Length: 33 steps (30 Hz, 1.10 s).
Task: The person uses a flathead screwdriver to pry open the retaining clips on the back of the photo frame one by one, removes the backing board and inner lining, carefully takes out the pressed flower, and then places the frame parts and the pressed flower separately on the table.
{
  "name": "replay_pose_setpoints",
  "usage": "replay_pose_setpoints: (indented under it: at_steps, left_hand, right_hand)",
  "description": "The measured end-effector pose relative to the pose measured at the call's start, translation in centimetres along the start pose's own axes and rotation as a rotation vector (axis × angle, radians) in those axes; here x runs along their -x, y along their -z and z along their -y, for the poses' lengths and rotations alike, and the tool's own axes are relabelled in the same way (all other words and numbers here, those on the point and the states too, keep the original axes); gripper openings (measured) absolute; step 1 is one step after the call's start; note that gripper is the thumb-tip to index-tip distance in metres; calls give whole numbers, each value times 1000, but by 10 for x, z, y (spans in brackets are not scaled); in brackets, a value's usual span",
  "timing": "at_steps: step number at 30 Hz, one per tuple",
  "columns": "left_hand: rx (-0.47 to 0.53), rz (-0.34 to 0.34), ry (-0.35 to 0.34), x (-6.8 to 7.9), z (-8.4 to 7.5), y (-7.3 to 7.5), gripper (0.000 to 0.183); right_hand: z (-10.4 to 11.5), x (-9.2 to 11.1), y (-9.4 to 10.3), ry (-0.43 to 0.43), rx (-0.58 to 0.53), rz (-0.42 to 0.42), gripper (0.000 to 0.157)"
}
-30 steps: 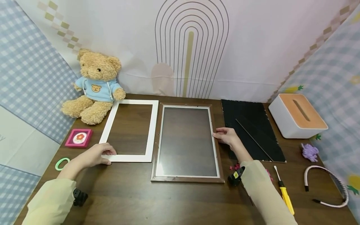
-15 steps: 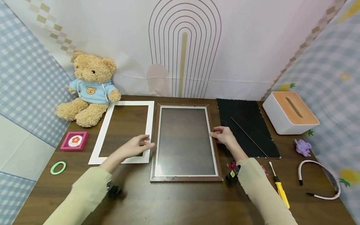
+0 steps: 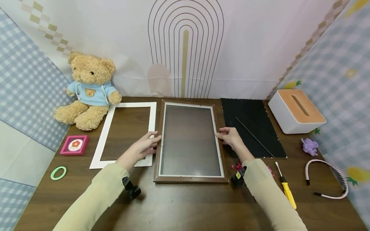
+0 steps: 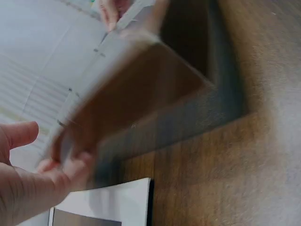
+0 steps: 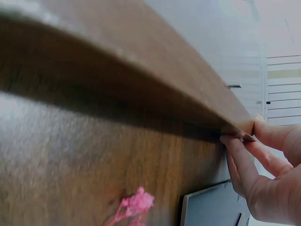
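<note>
A brown picture frame (image 3: 190, 180) with a clear pane inside a pale inner border is raised off the table; the right wrist view shows a gap and shadow beneath its side. My left hand (image 3: 141, 147) holds its left side, fingers curled under the edge in the blurred left wrist view. On the opposite side, my right hand (image 3: 231, 137) pinches the rim between thumb and fingers. To the left lies a white rectangular mat (image 3: 103, 138), partly behind my left hand. A black backing board (image 3: 245, 110) lies on the right.
A teddy bear (image 3: 92, 94), pink box (image 3: 66, 147) and green ring (image 3: 52, 175) are on the left. Rightward are a tissue box (image 3: 296, 120), purple scrunchie (image 3: 310, 147), headband (image 3: 307, 170), yellow screwdriver (image 3: 288, 192) and pink dried flowers (image 5: 138, 201).
My left hand has let go of the white mat and moved right to the picture frame's left side. The frame has risen off the table. My right hand stays at its right side.
</note>
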<state>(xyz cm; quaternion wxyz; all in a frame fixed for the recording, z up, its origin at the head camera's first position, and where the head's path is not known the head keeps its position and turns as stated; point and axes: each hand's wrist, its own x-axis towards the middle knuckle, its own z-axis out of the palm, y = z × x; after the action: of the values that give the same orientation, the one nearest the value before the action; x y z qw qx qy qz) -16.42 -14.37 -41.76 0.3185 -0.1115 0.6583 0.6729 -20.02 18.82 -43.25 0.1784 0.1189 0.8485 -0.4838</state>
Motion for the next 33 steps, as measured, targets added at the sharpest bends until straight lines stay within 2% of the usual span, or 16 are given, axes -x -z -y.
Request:
replay_pose_setpoints:
  at_steps: [5, 8, 10, 12, 15, 17, 19, 22, 25, 27, 29, 33]
  left_hand:
    - [207, 77, -38, 0, -2, 3, 57]
    - [316, 123, -33, -1, -2, 4, 40]
    - [368, 136, -29, -2, -1, 4, 26]
    - [398, 138, -23, -3, 1, 4, 20]
    - [421, 140, -21, -4, 3, 3, 37]
    - [434, 135, -19, -5, 3, 2, 51]
    - [444, 133, -19, -5, 3, 0, 60]
    - [446, 134, -20, -5, 2, -2, 63]
    - [416, 150, -38, -6, 2, -3, 61]
    - [385, 155, -55, -5, 2, -3, 60]
    - [355, 158, -70, -5, 2, -2, 60]
    - [331, 144, -69, -5, 4, -1, 63]
  right_hand:
    - [0, 0, 2, -20, -15, 19, 46]
    - [-1, 1, 0, 8, -2, -8, 45]
    - [0, 3, -3, 58, 46, -68, 43]
    - [5, 8, -7, 142, 108, -125, 44]
    - [19, 21, -19, 300, 214, -142, 49]
    - [30, 32, -33, 418, 255, -68, 53]
    - [40, 43, -50, 536, 291, 53, 59]
    - [49, 59, -78, 691, 357, 233, 75]
    - [53, 72, -99, 836, 467, 328, 96]
    - [54, 77, -109, 925, 542, 324, 104]
    - [54, 80, -115, 999, 596, 291, 105]
    - [54, 84, -118, 1167, 676, 206, 94]
